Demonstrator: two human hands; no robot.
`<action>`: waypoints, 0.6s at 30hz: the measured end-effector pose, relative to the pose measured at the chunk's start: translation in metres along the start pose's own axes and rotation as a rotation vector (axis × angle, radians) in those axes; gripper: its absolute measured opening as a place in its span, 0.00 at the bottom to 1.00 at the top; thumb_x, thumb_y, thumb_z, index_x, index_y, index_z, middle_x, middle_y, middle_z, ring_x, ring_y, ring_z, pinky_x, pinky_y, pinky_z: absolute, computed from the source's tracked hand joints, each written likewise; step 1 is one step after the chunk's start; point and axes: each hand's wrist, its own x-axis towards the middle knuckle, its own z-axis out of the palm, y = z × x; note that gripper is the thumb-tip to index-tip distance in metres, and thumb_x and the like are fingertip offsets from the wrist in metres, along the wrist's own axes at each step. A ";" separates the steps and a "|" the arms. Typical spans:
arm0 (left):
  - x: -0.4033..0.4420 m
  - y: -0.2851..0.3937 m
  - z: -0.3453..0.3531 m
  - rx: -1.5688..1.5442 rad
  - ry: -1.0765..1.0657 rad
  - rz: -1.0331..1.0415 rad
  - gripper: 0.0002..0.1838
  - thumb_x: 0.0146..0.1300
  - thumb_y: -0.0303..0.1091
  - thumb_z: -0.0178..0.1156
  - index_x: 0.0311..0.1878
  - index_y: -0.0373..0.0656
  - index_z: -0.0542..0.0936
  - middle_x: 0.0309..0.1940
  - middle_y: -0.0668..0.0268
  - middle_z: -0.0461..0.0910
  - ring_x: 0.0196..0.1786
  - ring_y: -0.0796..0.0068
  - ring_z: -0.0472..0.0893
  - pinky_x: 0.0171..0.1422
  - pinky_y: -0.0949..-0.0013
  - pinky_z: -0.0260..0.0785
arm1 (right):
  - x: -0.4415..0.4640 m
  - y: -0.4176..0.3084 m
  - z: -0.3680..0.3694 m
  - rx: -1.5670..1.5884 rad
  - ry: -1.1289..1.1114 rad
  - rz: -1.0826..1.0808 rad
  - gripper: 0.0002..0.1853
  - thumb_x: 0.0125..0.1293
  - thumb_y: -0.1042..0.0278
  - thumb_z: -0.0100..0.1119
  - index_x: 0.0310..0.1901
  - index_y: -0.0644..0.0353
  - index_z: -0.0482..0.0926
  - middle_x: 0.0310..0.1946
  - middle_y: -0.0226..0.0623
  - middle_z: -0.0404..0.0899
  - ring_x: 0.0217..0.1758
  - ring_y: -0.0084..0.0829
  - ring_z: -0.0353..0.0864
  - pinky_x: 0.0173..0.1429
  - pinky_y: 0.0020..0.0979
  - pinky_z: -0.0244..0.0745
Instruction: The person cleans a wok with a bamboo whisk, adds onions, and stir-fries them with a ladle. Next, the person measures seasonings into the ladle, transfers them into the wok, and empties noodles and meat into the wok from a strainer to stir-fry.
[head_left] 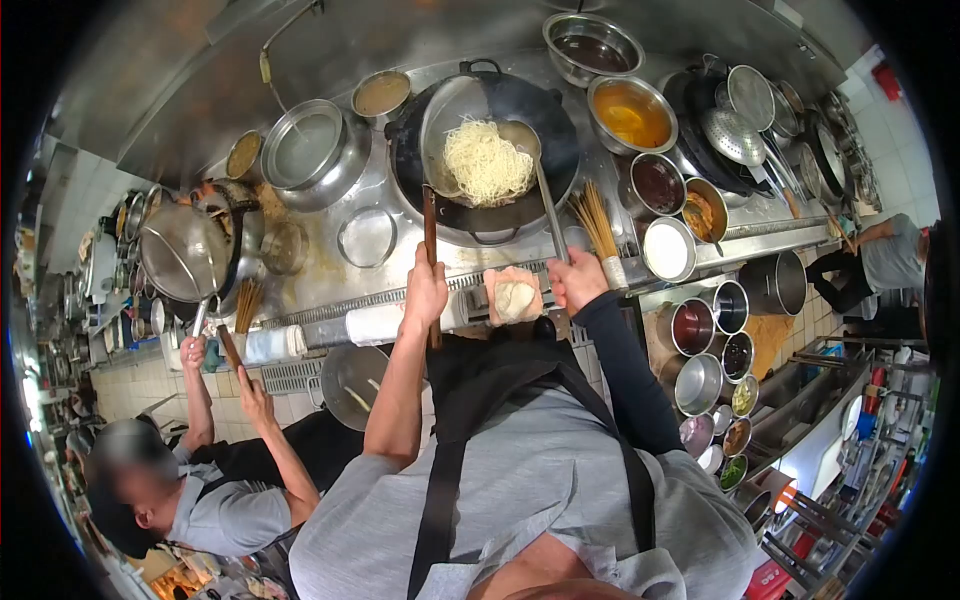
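Observation:
My left hand (427, 287) is closed around the wooden handle of a strainer (440, 112), whose round bowl is over the black wok (555, 115). A heap of pale noodles (487, 162) lies in the strainer. My right hand (577, 281) grips the long metal handle of a ladle (549, 205); the ladle's bowl rests against the noodles at their upper right. Below the wok, between my hands, a folded pink-and-white cloth (515, 297) lies at the counter's front edge. To the right of the wok stands a bamboo wok brush (597, 222).
At left, a co-worker (230, 500) holds a large strainer (183, 250) and a wooden handle. Metal bowls, including one of orange liquid (632, 113), stand right of the wok. A steel pot (305, 150) stands left. Several ingredient containers (698, 385) are at my right.

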 end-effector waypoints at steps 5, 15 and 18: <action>-0.014 0.042 -0.028 0.133 -0.045 0.008 0.28 0.73 0.21 0.50 0.74 0.30 0.60 0.39 0.31 0.81 0.45 0.26 0.81 0.49 0.41 0.70 | 0.019 0.036 -0.017 -0.762 0.252 -0.619 0.20 0.69 0.70 0.59 0.59 0.67 0.73 0.37 0.58 0.85 0.37 0.56 0.87 0.42 0.48 0.81; -0.008 0.060 -0.055 0.289 0.045 0.017 0.30 0.71 0.19 0.52 0.75 0.26 0.59 0.49 0.28 0.80 0.52 0.31 0.82 0.54 0.42 0.72 | 0.037 0.030 0.005 -0.868 0.265 -0.500 0.27 0.67 0.69 0.61 0.67 0.66 0.71 0.40 0.65 0.83 0.46 0.66 0.83 0.50 0.54 0.78; -0.014 0.062 -0.067 0.107 0.071 -0.020 0.27 0.73 0.22 0.52 0.74 0.31 0.63 0.48 0.31 0.82 0.50 0.31 0.83 0.55 0.45 0.73 | 0.035 0.037 0.005 -0.986 0.265 -0.502 0.28 0.67 0.69 0.60 0.68 0.67 0.70 0.38 0.65 0.83 0.45 0.66 0.84 0.49 0.55 0.78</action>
